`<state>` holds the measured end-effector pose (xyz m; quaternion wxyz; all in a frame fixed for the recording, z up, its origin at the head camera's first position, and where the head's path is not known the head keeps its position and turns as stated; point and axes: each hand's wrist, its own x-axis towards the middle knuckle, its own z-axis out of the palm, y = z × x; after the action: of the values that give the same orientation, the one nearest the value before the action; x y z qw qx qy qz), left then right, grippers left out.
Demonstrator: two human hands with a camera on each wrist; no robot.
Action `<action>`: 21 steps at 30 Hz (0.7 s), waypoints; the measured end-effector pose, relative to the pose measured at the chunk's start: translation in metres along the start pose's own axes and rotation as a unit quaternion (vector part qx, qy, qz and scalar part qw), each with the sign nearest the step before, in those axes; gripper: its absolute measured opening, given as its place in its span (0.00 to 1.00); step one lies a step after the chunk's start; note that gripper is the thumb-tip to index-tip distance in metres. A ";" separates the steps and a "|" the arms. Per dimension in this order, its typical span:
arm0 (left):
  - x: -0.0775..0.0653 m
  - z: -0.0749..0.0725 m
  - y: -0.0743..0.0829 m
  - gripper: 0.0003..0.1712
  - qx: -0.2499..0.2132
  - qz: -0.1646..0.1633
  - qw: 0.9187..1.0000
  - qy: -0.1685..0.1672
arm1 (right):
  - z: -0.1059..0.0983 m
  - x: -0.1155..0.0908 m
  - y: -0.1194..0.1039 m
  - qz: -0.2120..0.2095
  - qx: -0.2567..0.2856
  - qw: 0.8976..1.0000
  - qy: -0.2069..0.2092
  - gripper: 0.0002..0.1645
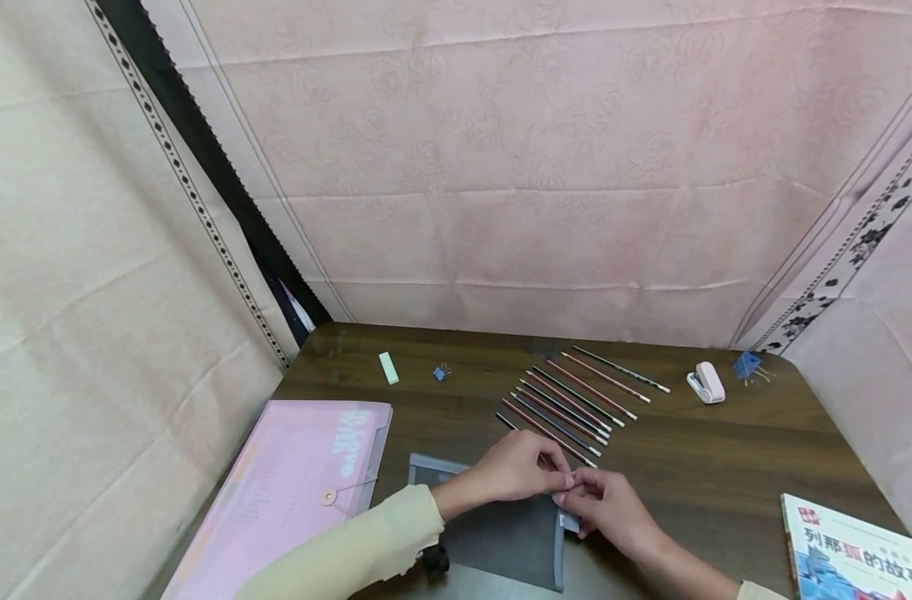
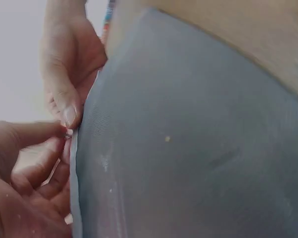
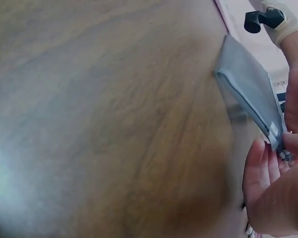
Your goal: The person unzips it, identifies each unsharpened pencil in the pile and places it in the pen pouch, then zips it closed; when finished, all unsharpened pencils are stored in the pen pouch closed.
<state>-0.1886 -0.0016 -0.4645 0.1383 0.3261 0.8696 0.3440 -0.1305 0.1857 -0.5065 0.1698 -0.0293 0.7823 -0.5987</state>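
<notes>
Grey fabric is shown by the pouch (image 1: 504,537), which is placed at the near side of the table (image 1: 719,467), its top right corner pinched by both hands. By the left hand (image 1: 518,467) this corner is gripped with curled fingers and thumb; by the right hand (image 1: 604,504) it is gripped likewise, the fingertips nearly meeting. What small piece is held at the tips cannot be told. Below the hands the pouch's right edge is exposed, while its left side is crossed by the left forearm (image 1: 459,493). By a narrow strip of wood the pouch is parted from the folder (image 1: 298,475). Just beyond the left hand, movement is hemmed in by the slanted pencils (image 1: 568,401). Wider room is offered on the right, up to the book (image 1: 854,550). Near the far edge, a stapler (image 1: 706,383) and blue clip (image 1: 747,365) are placed.
</notes>
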 end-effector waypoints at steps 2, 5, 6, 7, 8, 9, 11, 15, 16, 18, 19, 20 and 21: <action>-0.001 -0.006 -0.001 0.06 -0.021 0.016 1.000 -0.007 | -0.001 0.000 -0.002 -0.003 0.005 1.000 0.006 0.19; -0.003 -0.015 -0.002 0.11 -0.028 0.034 0.999 -0.017 | -0.003 0.000 -0.006 -0.007 0.004 1.000 0.013 0.20; -0.004 -0.018 -0.002 0.12 -0.026 0.036 0.999 -0.019 | -0.003 0.000 -0.007 -0.008 0.004 1.000 0.015 0.20; -0.006 -0.020 -0.003 0.14 -0.024 0.035 0.999 -0.021 | -0.004 -0.001 -0.008 -0.010 0.004 1.000 0.013 0.20; -0.007 -0.023 -0.003 0.14 -0.024 0.033 0.999 -0.024 | -0.004 -0.002 -0.009 -0.016 0.003 1.000 0.011 0.20; -0.008 -0.025 -0.003 0.14 -0.024 0.032 0.999 -0.025 | -0.005 -0.002 -0.010 -0.021 -0.001 1.000 0.010 0.20; -0.010 -0.030 -0.004 0.15 -0.027 0.031 0.999 -0.031 | -0.007 -0.003 -0.013 -0.032 -0.010 0.999 0.010 0.19; -0.013 -0.039 -0.004 0.13 -0.030 0.039 0.998 -0.041 | -0.012 -0.005 -0.019 -0.054 -0.038 0.998 0.014 0.16; -0.013 -0.042 -0.004 0.13 -0.031 0.043 0.998 -0.043 | -0.012 -0.005 -0.021 -0.057 -0.043 0.997 0.015 0.16; -0.016 -0.047 -0.004 0.12 -0.032 0.046 0.997 -0.050 | -0.013 -0.006 -0.024 -0.065 -0.052 0.996 0.014 0.15; -0.017 -0.050 -0.004 0.12 -0.029 0.047 0.997 -0.052 | -0.014 -0.007 -0.025 -0.065 -0.055 0.996 0.015 0.15; -0.019 -0.053 -0.004 0.12 -0.027 0.045 0.997 -0.054 | -0.015 -0.008 -0.026 -0.066 -0.057 0.996 0.017 0.15; -0.020 -0.056 -0.004 0.12 -0.025 0.042 0.997 -0.056 | -0.015 -0.009 -0.028 -0.065 -0.060 0.996 0.019 0.15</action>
<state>-0.2012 -0.0459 -0.4258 0.1806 0.3773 0.8374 0.3519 -0.1306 0.1946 -0.4747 0.1135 -0.0787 0.8163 -0.5610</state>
